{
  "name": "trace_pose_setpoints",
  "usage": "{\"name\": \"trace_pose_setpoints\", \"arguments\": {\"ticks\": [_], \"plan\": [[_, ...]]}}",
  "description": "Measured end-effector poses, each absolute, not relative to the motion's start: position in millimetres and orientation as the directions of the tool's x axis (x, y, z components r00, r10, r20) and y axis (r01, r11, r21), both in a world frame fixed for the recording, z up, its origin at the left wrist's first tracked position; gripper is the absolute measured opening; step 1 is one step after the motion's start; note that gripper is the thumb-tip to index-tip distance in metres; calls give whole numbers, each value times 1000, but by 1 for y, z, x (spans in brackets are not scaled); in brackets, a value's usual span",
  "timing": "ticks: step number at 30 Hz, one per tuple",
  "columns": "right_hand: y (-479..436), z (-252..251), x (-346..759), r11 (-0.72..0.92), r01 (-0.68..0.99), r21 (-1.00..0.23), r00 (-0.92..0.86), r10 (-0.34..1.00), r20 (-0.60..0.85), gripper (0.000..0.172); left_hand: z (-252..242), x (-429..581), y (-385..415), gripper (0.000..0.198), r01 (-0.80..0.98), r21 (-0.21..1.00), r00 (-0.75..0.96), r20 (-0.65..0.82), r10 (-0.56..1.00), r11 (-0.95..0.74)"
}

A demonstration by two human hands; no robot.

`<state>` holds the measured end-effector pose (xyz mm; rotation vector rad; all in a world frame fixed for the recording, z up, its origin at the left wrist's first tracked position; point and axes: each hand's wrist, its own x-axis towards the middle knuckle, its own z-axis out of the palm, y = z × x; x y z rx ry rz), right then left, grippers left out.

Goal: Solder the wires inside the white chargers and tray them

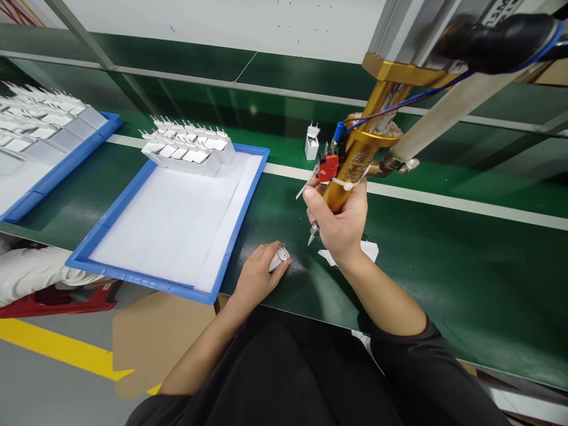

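My left hand (257, 275) is closed around a small white charger housing (281, 255), keeping it on the green bench with its open end facing up. My right hand (341, 222) wraps round the gold barrel of a dispensing gun (355, 160). A red switch with a metal lever (328, 168) sits on the gun's side, by my right thumb. The gun's tapered tip (312, 238) points down, above the bench and to the right of the housing, apart from it. Behind the gun stands a white charger (312, 145) with its pronged top tilted up.
A blue tray (246, 207) lined with white holds rows of white chargers (186, 148) at its far end. Another filled blue tray (57, 168) lies further left. Crumpled white paper (369, 251) lies under my right wrist. A hose (448, 112) and wires run to the gun.
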<state>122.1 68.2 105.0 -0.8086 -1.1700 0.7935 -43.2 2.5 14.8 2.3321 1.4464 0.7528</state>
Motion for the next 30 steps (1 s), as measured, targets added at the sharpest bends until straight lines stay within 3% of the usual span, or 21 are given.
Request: {"name": "trace_pose_setpoints", "arguments": {"ticks": [6, 9, 17, 20, 23, 26, 28, 30], "plan": [[76, 103, 130, 461, -85, -883, 203, 876, 438, 27, 19, -45, 2, 38, 866, 200, 451, 83, 889, -458], [85, 102, 138, 428, -101, -898, 218, 890, 400, 28, 20, -50, 17, 40, 862, 176, 467, 88, 880, -475], [114, 96, 170, 417, -164, -894, 281, 889, 362, 24, 34, -65, 79, 39, 947, 70, 306, 85, 948, -312], [120, 94, 177, 401, -169, -900, 314, 888, 337, 25, 47, -73, 99, 62, 950, 96, 300, -21, 954, -297], [122, 93, 179, 367, -153, -918, 325, 896, 304, 23, 69, -77, 135, 101, 934, 241, 286, -58, 956, -265], [123, 93, 176, 344, -141, -928, 337, 898, 281, 26, 88, -62, 195, 105, 873, 428, 249, 19, 968, -233], [123, 91, 174, 330, -113, -937, 337, 900, 276, 27, 91, -40, 241, 110, 859, 463, 220, 54, 974, -219], [123, 89, 172, 342, -57, -938, 315, 898, 308, 26, 88, -14, 280, 115, 881, 453, 159, -8, 987, -139]]}}
